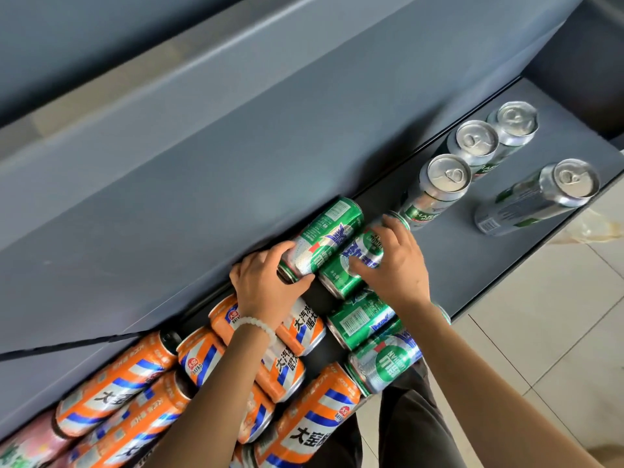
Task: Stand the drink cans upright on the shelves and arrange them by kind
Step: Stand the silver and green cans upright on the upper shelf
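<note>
Gripping a green can [320,236] that lies on its side, my left hand [266,285] has fingers curled over the can's lower end and thumb under it, at about 9 o'clock from frame centre. My right hand [393,265] is just beside it, fingers curled over a second lying green can [351,265]; the two cans touch along their sides. A white bead bracelet [258,324] sits on the left wrist.

Both cans rest on the grey shelf [472,258]. Toward 5 o'clock of my hands, two more green cans [363,319] lie on their sides. Toward 7 o'clock, a pile of orange cans [118,383] lies tumbled, touching one another. Toward 2 o'clock, four silver-topped tall cans [439,190] stand upright, three in a close row and one [537,197] apart near the shelf's front edge. Pale floor tiles [540,332] show at 4 o'clock.
</note>
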